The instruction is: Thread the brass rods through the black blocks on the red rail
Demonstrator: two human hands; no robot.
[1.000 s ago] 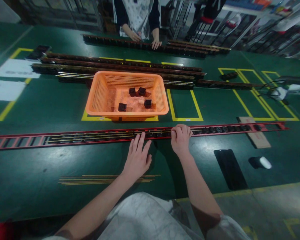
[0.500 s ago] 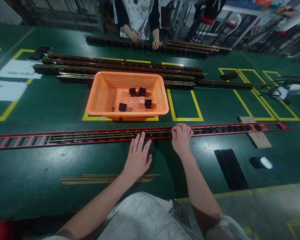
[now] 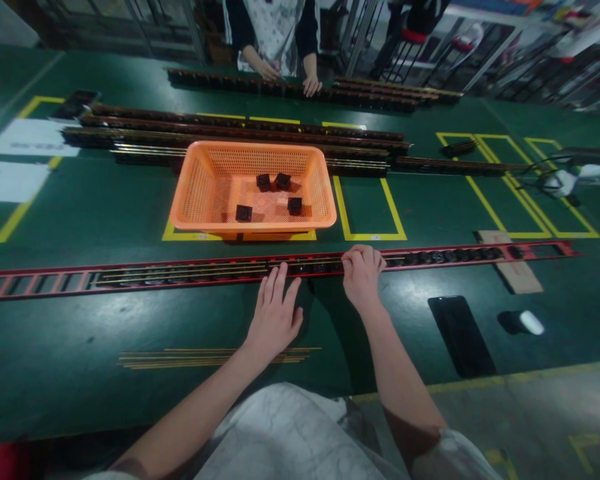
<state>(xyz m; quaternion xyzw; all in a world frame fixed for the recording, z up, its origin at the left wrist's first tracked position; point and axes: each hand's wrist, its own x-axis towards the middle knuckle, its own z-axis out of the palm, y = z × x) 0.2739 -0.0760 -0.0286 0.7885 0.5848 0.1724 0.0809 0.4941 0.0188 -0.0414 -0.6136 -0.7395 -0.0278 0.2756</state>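
Note:
A long red slotted rail runs across the green table, with black round parts seated along its right half. Thin brass-coloured rods lie lengthwise along the rail. My left hand lies flat, fingers stretched, its fingertips touching the rail and rods. Further right, my right hand is closed over the rail, fingers pinched at a rod that is mostly hidden beneath them. Several more thin rods lie on the table near my left forearm.
Behind the rail stands an orange basket holding several black square blocks. Long dark assembled strips lie beyond it. A black phone, a white-topped small object and a cardboard piece are at right. A co-worker's hands rest across the table.
Both hands stay at nearly the same places on the rail. The whole view has shifted very slightly; nothing has visibly been taken up or let go.

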